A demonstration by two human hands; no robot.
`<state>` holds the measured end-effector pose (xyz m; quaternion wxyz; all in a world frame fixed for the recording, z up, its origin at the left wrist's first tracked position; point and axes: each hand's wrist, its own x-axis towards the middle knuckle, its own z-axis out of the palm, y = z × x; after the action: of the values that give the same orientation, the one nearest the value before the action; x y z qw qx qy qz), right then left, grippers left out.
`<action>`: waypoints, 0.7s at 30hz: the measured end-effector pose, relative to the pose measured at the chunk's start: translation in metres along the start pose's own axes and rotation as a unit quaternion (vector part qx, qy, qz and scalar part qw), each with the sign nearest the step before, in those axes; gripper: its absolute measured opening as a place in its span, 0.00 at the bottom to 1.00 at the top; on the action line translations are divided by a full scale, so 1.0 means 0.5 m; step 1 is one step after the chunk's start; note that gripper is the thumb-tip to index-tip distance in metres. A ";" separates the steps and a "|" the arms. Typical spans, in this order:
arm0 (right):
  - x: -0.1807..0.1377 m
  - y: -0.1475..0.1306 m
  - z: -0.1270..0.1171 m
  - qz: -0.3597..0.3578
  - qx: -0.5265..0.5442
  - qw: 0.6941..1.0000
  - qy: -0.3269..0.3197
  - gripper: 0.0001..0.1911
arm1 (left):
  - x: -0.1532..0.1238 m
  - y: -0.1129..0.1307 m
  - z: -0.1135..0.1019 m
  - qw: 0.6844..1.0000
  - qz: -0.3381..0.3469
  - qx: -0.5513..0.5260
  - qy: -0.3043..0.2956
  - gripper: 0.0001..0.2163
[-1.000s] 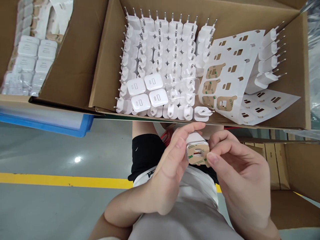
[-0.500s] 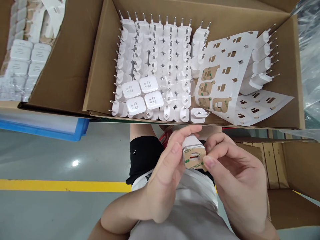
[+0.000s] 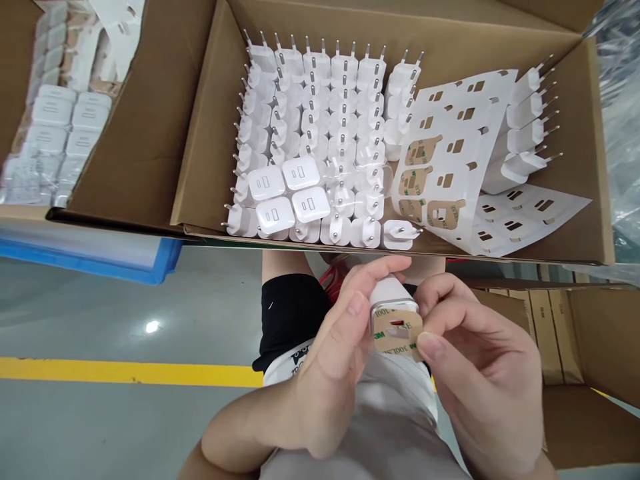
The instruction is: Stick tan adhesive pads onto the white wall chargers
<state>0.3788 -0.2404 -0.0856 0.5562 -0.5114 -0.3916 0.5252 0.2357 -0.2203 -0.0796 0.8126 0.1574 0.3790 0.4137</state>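
My left hand (image 3: 333, 357) is wrapped round a white plug charger (image 3: 391, 291), its port end turned toward me. Between the thumb and fingertips of my right hand (image 3: 483, 363) is the edge of a tan-backed adhesive sticker (image 3: 411, 332) with green print and a cut-out. The sticker lies over the charger's end face, its lower part reaching below the charger; whether it touches all over I cannot tell. Beyond my hands, a cardboard box (image 3: 197, 143) holds rows of white plug chargers (image 3: 313, 123) with pins up. Four-port-free wording aside, several chargers (image 3: 279, 215) there show their port faces.
White sticker sheets (image 3: 463, 127) with cut-outs and some tan stickers lean at the box's right side, beside more chargers (image 3: 525, 137). At left are another box (image 3: 135, 120) and a blue-rimmed tray (image 3: 163, 260). An open carton (image 3: 593, 420) stands at lower right.
The sticker has shifted down and right against the charger's face, and its cut-out no longer sits in the same place over it. Both hands keep their holds; the whole view has shifted slightly.
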 end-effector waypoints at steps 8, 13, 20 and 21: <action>-0.009 0.003 -0.013 0.004 -0.001 1.000 -0.018 0.08 | 0.000 0.003 -0.004 1.000 -0.015 -0.013 0.004 0.20; -0.005 -0.004 -0.005 0.007 -0.020 1.000 -0.005 0.10 | 0.000 0.008 0.001 1.000 -0.015 0.014 0.010 0.20; -0.007 -0.002 -0.003 0.016 -0.024 1.000 0.011 0.09 | -0.005 0.014 0.002 0.999 -0.029 0.036 0.006 0.20; -0.007 -0.002 -0.003 0.015 -0.025 1.000 0.012 0.09 | -0.005 0.014 0.002 0.999 -0.033 0.039 0.006 0.20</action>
<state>0.3797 -0.2441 -0.0846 0.5397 -0.5370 -0.3906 0.5174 0.2319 -0.2180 -0.0738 0.8166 0.1736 0.4049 0.3730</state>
